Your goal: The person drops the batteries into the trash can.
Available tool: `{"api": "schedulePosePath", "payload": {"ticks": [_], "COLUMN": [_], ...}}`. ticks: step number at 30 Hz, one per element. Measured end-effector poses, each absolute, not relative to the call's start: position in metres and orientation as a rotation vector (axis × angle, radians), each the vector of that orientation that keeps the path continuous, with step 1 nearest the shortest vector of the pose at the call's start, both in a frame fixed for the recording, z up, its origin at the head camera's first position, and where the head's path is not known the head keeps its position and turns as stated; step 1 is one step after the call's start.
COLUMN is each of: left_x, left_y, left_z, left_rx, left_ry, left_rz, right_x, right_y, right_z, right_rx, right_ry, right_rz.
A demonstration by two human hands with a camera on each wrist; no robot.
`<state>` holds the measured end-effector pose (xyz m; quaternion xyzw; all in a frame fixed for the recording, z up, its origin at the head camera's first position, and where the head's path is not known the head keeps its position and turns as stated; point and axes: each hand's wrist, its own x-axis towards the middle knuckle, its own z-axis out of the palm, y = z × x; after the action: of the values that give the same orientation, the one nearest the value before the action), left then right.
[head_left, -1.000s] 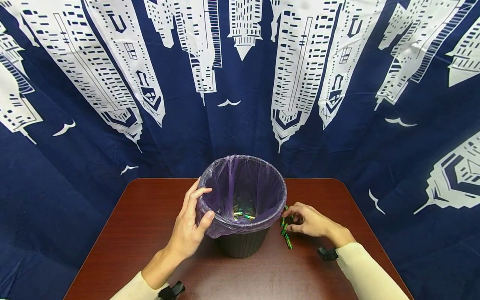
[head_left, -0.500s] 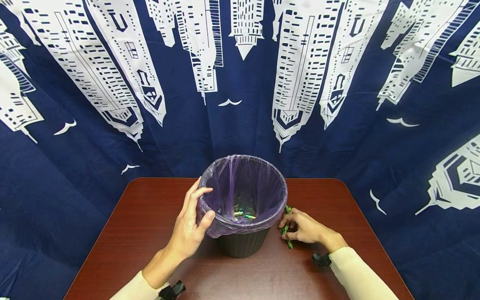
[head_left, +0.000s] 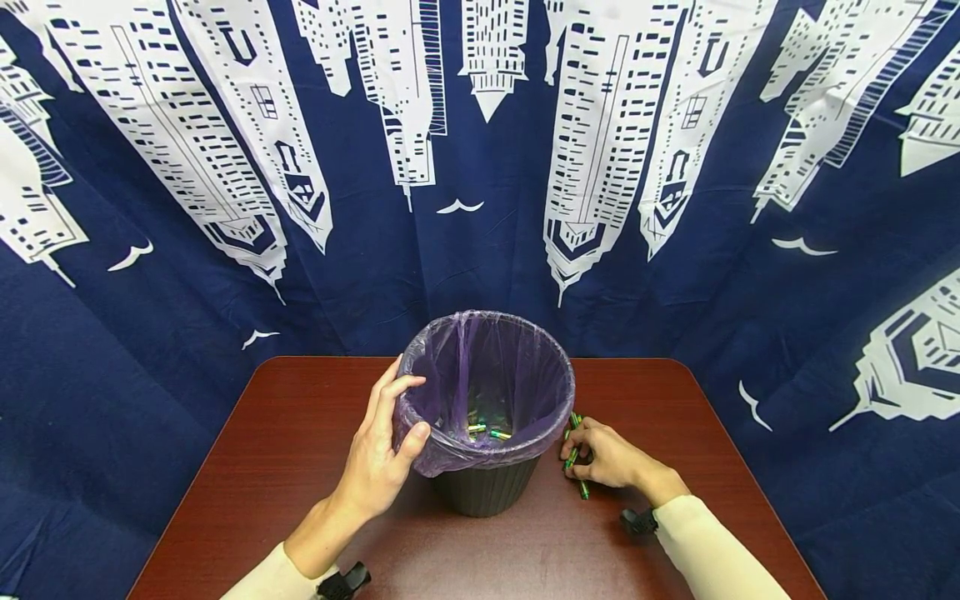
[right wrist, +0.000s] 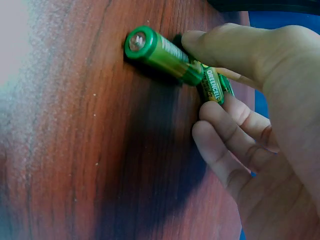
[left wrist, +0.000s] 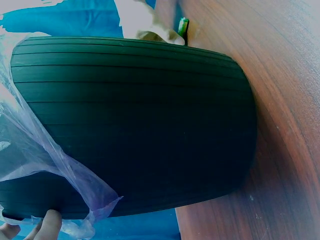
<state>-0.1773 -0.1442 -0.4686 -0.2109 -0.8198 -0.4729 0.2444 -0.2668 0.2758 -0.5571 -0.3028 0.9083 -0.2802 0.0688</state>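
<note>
My left hand point(head_left: 378, 458) grips the left rim of a dark ribbed wastebasket point(head_left: 480, 493), which is lined with a thin purple bag point(head_left: 517, 367). Its fingertips point(left wrist: 51, 222) show at the bag's edge in the left wrist view. Right of the basket, low over the table, my right hand point(head_left: 611, 458) pinches a green battery point(right wrist: 212, 85) between thumb and fingers. Another green battery point(right wrist: 160, 55) lies nearer, its end toward the right wrist camera. A further battery point(head_left: 576, 419) shows beyond the fingers. Inside the bag, a few batteries point(head_left: 500, 434) rest at the bottom.
The reddish-brown wooden table point(head_left: 300, 433) has rounded far corners. Behind and around it hangs a navy curtain point(head_left: 480, 258) printed with white buildings. Both wrists carry black camera mounts point(head_left: 343, 581).
My right hand has shifted slightly left and nearer along the batteries, its thumb and fingers coming around one of them. My left hand and the wastebasket stay where they were.
</note>
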Motion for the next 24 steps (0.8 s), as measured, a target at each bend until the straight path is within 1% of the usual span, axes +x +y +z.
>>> {"api": "schedulePosePath", "payload": {"ticks": [14,24], "left_x": [-0.176,-0.176], "left_y": [-0.144,-0.144], "left_z": [-0.467,-0.468], "left_rx": [-0.573,-0.567], "left_ry": [-2.251,-2.246], "left_rz": [-1.280,-1.283], "right_x": [-0.266,-0.272], "right_y": [0.278,0.286], "right_z": [-0.555,-0.530], "right_rx": [-0.899,-0.960], "right_ry": [2.779,2.846], "right_rz": [-0.848,-0.866]}}
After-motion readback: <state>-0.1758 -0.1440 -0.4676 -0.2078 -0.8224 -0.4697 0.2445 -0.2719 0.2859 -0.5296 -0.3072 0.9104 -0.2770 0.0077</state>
